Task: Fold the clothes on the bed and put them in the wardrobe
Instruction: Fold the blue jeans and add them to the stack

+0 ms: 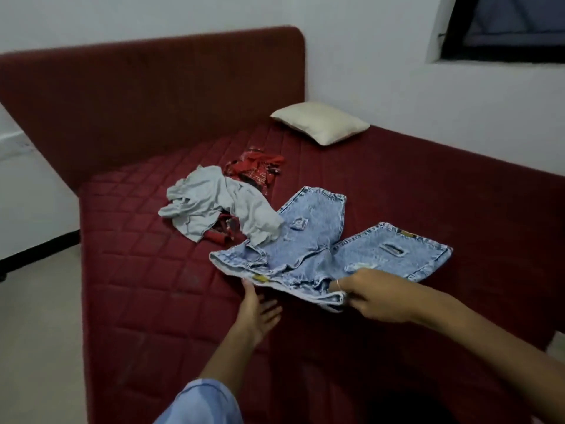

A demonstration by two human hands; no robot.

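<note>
Light blue ripped denim shorts [315,249] lie spread on the dark red quilted bed [146,270], legs pointing away from me. My right hand [371,296] grips the waistband at its right end and lifts it slightly. My left hand [260,310] lies flat with straight fingers, its fingertips touching the waistband's left part. A crumpled grey garment [214,206] overlaps the shorts' left leg. A red patterned garment [256,169] lies partly under and behind the grey one.
A cream pillow [321,122] sits near the red headboard [146,96] at the back. White walls run behind and to the right, with a dark window [504,26] at the top right. Pale floor [36,332] lies left of the bed.
</note>
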